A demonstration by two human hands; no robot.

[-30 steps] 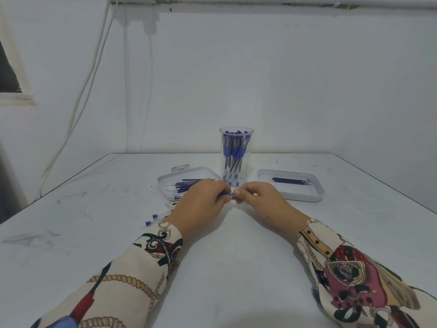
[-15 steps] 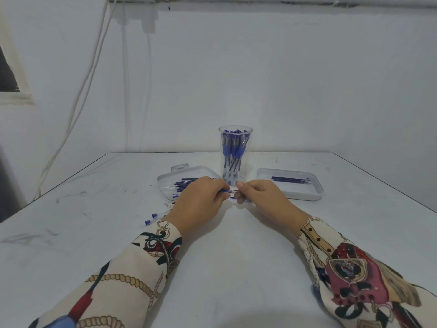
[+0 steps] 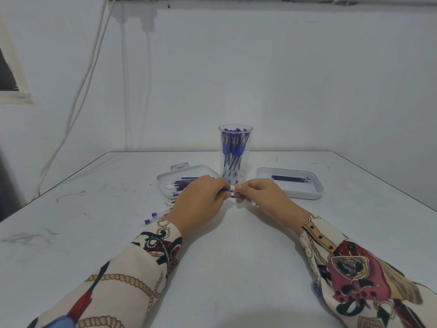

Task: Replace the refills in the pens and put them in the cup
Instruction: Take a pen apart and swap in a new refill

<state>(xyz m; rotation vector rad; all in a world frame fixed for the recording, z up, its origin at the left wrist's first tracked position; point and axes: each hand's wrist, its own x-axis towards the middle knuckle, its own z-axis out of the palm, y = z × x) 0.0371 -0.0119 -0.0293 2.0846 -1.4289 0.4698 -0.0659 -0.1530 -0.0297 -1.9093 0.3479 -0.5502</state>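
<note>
My left hand point(image 3: 201, 202) grips a blue pen point(image 3: 227, 190) at the middle of the table, and most of the pen is hidden in the fist. My right hand point(image 3: 262, 197) pinches the pen's tip end, so the two hands meet just in front of the clear cup point(image 3: 235, 155). The cup stands upright and holds several blue pens. A white tray point(image 3: 165, 183) behind my left hand holds several blue refills. A second white tray point(image 3: 314, 192) at the right holds a few refills point(image 3: 290, 178).
Two clear pen barrels with blue ends point(image 3: 153, 216) lie on the white table point(image 3: 224, 256) left of my left wrist. White cables hang down the wall at the back left. The table's edges run diagonally at left and right.
Both hands stay together at the pen in front of the cup; the fingers have shifted only slightly.
</note>
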